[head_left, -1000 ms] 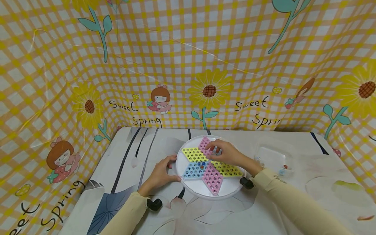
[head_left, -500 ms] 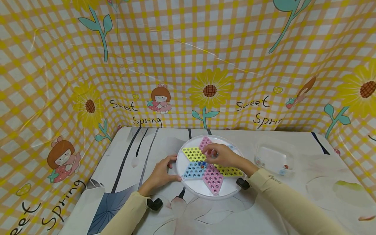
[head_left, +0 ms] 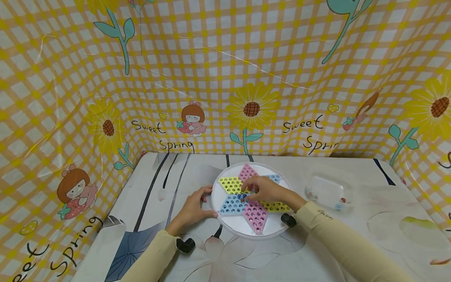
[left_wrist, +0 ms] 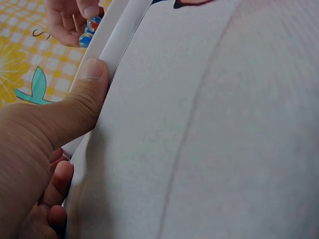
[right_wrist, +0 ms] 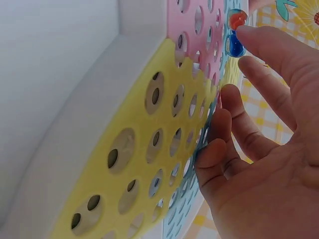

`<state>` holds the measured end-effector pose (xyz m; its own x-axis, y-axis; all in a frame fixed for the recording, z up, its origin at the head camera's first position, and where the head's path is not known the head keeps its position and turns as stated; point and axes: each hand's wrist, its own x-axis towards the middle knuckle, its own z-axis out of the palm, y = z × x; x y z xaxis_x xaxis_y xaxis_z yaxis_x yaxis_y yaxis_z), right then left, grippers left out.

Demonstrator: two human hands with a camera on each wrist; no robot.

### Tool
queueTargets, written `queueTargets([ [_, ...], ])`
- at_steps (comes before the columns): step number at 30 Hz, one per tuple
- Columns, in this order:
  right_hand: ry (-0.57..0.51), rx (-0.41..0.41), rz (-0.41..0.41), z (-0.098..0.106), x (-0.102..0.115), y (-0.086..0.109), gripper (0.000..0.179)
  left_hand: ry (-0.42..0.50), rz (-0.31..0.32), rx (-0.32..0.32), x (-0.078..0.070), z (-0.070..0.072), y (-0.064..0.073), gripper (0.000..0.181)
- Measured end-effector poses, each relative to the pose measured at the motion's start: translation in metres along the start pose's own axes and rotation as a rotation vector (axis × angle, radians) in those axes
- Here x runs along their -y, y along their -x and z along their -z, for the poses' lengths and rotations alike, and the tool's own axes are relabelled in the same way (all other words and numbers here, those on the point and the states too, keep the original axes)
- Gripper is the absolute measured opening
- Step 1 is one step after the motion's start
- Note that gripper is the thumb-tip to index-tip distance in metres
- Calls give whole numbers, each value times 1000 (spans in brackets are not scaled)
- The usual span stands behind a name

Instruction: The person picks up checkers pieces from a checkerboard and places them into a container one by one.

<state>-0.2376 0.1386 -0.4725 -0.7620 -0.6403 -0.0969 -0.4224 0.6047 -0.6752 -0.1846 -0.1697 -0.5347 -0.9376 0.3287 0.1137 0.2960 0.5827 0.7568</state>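
Observation:
A round white Chinese checkers board [head_left: 225, 226] with a pink, yellow and light blue star lies on the table. My left hand [head_left: 192, 207] grips its left rim; in the left wrist view the thumb [left_wrist: 92, 79] presses along the edge. My right hand [head_left: 269, 190] is over the star's middle, its fingers bent. Glass marbles sit near the centre: an orange-red marble [right_wrist: 237, 20] and a blue marble [right_wrist: 235, 46] show just beyond my right thumb and index finger. Those two fingertips are apart, and no held marble shows. Whether the thumb touches the orange-red marble is unclear.
A clear plastic box [head_left: 329, 192] with several marbles at its corners stands right of the board. The table [head_left: 169, 172] has a printed floral cover. A yellow checked cloth [head_left: 225, 78] hangs around the back and sides.
My right hand has moved from the far right part of the star leftward and nearer to the centre marbles, uncovering the far blue corner. My left hand has stayed on the rim.

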Motion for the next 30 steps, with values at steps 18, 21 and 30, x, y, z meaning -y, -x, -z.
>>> queueTargets([
  [18,45,12,-19,-2,4,-1,14,-9,2,-5,-1,0,1,84],
  [21,45,10,-22,-2,5,-1,13,-11,10,-6,-1,0,1,84],
  [30,43,8,-24,-2,6,-1,12,-9,13,-3,-1,0,1,84],
])
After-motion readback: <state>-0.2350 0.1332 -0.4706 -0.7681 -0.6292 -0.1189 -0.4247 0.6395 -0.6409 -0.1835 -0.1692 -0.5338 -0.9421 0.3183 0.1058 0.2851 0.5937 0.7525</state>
